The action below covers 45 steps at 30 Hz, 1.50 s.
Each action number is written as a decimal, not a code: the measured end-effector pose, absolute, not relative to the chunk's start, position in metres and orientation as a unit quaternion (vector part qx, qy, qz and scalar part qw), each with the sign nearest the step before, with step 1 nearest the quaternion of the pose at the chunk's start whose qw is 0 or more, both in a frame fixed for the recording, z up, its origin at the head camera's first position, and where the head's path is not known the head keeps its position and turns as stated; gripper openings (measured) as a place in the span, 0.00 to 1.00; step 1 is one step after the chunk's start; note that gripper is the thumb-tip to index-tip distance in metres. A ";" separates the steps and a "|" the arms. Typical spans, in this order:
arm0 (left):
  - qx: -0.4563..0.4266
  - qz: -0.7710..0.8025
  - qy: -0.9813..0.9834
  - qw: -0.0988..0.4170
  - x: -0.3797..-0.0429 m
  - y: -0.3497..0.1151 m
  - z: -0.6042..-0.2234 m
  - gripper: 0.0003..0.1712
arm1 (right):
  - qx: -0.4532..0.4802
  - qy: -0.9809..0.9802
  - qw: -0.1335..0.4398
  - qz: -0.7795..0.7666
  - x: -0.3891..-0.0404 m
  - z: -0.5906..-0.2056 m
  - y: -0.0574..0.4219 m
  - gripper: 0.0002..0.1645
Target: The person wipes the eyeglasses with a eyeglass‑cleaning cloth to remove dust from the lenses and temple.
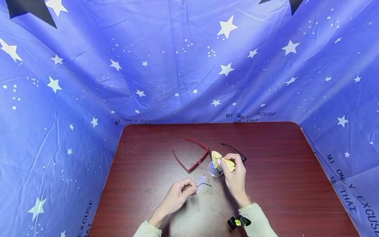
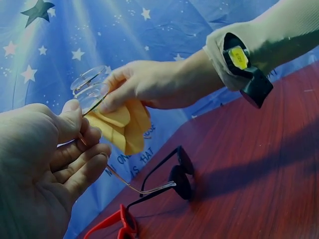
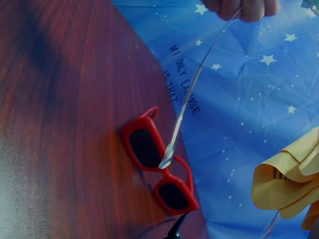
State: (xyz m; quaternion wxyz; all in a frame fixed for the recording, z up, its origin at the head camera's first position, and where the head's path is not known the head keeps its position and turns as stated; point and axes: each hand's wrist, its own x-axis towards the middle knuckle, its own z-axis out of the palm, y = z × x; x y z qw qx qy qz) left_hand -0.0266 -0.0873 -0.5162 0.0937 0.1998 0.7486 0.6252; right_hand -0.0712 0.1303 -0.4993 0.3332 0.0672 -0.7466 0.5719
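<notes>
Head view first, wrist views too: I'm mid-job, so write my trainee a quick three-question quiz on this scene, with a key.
1. Which hand holds the yellow cloth?
2. True or false: the red sunglasses lie with their arms unfolded.
3. How many pairs of eyewear show across the views?

Key:
1. The right hand.
2. True.
3. Three: the clear glasses, the red sunglasses and the black sunglasses.
</notes>
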 end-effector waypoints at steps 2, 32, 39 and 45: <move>0.195 0.620 0.754 0.093 -0.027 -0.088 -0.516 0.08 | 0.071 -0.742 0.327 0.581 -0.070 -0.497 0.130 0.15; 0.059 0.586 0.804 -0.082 -0.049 -0.152 -0.526 0.06 | 0.084 -0.810 0.264 0.516 -0.040 -0.581 0.151 0.18; 0.044 0.521 0.838 -0.153 -0.068 -0.174 -0.535 0.08 | 0.075 -0.818 0.246 0.515 -0.029 -0.589 0.151 0.17; 0.070 0.433 0.869 -0.229 -0.085 -0.193 -0.549 0.09 | 0.073 -0.817 0.246 0.516 -0.023 -0.592 0.152 0.17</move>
